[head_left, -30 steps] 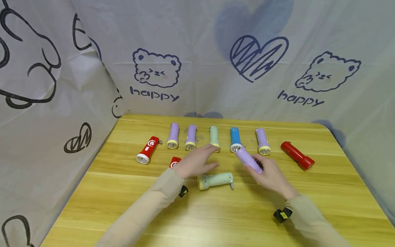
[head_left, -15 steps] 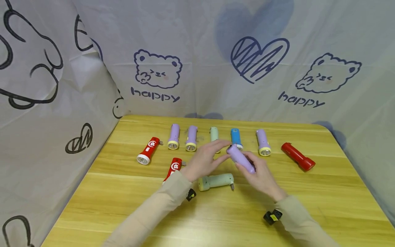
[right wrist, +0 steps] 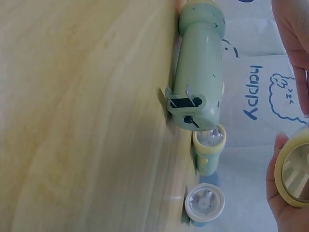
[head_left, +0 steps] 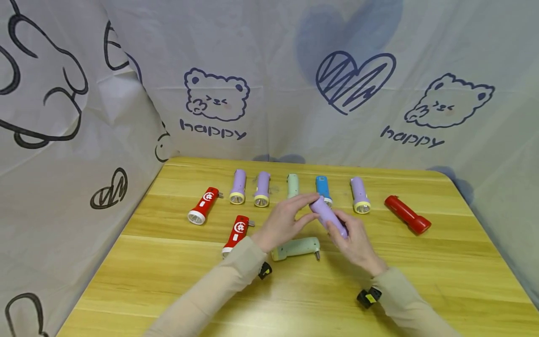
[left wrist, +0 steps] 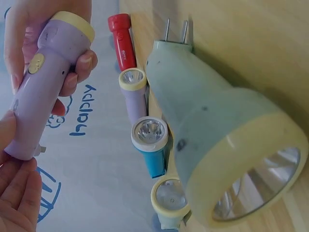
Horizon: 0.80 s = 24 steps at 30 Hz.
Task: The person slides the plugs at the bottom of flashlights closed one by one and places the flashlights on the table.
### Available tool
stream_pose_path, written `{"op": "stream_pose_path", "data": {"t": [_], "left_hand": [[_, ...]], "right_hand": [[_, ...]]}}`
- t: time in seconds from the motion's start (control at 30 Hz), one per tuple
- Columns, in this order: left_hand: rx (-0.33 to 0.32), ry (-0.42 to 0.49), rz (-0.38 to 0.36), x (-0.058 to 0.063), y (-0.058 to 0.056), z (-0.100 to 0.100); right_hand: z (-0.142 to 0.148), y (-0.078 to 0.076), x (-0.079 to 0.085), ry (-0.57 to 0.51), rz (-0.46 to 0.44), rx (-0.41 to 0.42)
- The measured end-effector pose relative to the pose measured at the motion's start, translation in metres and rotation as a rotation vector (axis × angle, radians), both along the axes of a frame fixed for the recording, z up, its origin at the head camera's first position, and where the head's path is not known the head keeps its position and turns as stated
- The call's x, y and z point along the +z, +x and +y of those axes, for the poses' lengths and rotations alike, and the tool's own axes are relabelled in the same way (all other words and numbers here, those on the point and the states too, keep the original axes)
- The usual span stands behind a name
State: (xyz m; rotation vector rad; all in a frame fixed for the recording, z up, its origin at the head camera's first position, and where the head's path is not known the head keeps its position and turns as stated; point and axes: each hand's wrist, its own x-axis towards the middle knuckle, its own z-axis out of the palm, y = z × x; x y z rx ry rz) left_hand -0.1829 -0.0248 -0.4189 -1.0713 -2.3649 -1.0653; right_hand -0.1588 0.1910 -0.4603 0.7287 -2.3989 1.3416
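Note:
My right hand [head_left: 357, 243] holds a purple flashlight [head_left: 330, 218] above the table, its fingers round the part near the yellow-rimmed head. My left hand [head_left: 283, 223] pinches the tail end between thumb and fingers. In the left wrist view a yellow switch [left wrist: 36, 63] shows on the body, and a small metal tab [left wrist: 41, 150] sticks out by the left fingertips. The right wrist view has the lens [right wrist: 297, 171] at its edge. Below the hands lies a pale green flashlight [head_left: 300, 246], its plug prongs [left wrist: 176, 31] folded out and its head partly behind the left wrist.
Two red-and-white flashlights [head_left: 204, 206] lie at the left, prongs out. Along the back stand purple flashlights [head_left: 238, 186], a green one [head_left: 292, 184] and a blue one [head_left: 322, 187]. A plain red flashlight [head_left: 406, 215] lies at the right. A printed cloth [head_left: 278, 117] hangs behind the table.
My left hand has moved right and now has hold of the purple flashlight's tail. My right hand has brought the flashlight slightly left. The other flashlights stay where they were.

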Motion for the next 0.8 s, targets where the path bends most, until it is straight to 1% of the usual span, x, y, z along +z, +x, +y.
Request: {"op": "stream_pose_path", "data": {"t": [0.27, 0.4, 0.67, 0.8], "left_hand": [[0.003, 0.034, -0.013, -0.006, 0.001, 0.004], [0.022, 0.057, -0.022, -0.009, 0.003, 0.008], [0.083, 0.101, -0.039, -0.014, 0.006, 0.016], [0.096, 0.114, -0.036, -0.015, 0.006, 0.018]], "right_hand": [[-0.001, 0.000, -0.005, -0.011, 0.072, -0.005], [-0.002, 0.002, -0.007, -0.025, 0.068, -0.009], [-0.005, 0.002, -0.010, -0.103, 0.053, 0.002], [-0.007, 0.003, -0.009, -0.111, 0.065, -0.017]]}}
